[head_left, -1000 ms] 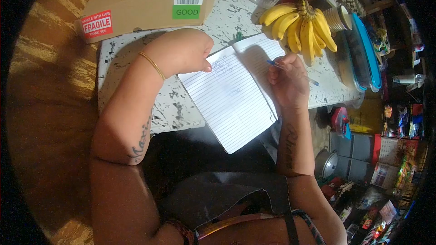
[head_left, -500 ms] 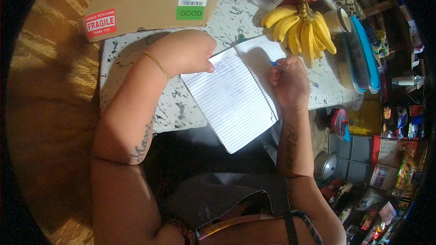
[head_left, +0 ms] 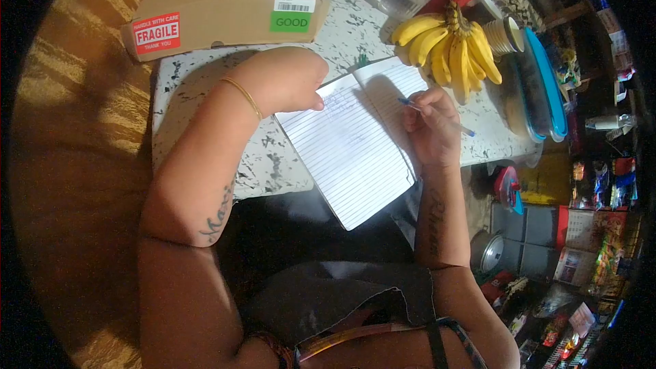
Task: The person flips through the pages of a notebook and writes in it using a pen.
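An open lined notebook (head_left: 348, 157) lies tilted at the table's front edge, with blue handwriting near the top of its left page. My left hand (head_left: 297, 82) rests at the notebook's upper left corner, its thumb on the page edge and its other fingers curled out of sight. Over the right page, my right hand (head_left: 434, 126) is closed on a blue pen (head_left: 466, 129), whose blue end sticks out past the fingertips, pointing up and left.
A cardboard box (head_left: 225, 0) with a red FRAGILE label lies at the back left of the speckled table (head_left: 270, 164). Behind the notebook are bananas (head_left: 461, 55), stacked cups (head_left: 504, 34) and blue-lidded containers (head_left: 544, 85). A metal pot (head_left: 490, 253) stands lower right.
The pen has tilted slightly in my right hand, and its fingers have shifted a little. My left hand stays at the notebook's corner. The whole view has drifted slightly.
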A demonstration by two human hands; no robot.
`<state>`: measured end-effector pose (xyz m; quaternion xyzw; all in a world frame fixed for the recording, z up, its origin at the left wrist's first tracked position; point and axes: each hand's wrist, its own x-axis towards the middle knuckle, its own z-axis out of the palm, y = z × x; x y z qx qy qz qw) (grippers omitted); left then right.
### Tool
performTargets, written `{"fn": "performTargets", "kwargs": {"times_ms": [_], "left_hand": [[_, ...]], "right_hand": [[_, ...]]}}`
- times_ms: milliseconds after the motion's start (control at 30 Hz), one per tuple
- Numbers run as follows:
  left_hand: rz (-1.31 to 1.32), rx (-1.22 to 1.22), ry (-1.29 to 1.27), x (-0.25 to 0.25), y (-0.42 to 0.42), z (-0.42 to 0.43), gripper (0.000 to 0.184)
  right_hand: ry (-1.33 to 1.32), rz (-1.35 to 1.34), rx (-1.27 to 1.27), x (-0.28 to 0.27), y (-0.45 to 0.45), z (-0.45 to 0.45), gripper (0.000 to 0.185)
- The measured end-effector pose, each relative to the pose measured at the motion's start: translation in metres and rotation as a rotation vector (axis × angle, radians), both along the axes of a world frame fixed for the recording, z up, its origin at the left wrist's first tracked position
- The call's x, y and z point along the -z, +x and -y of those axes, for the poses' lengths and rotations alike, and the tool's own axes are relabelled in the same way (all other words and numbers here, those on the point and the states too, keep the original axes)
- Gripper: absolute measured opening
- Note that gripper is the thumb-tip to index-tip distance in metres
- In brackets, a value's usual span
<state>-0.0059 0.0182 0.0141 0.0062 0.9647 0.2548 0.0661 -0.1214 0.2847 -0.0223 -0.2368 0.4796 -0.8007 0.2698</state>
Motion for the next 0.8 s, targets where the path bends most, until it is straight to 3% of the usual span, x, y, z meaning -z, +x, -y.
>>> {"fn": "performTargets", "kwargs": {"times_ms": [267, 800], "left_hand": [[0.076, -0.028, -0.039, -0.008, -0.0013, -0.0047, 0.031], [-0.052, -0.012, -0.023, -0.0045, 0.0012, -0.0032, 0.029]], "right_hand": [[0.045, -0.016, 0.038, 0.0006, 0.0011, 0.0011, 0.013], [0.098, -0.017, 0.04, 0.0007, 0.0016, -0.0006, 0.011]]}}
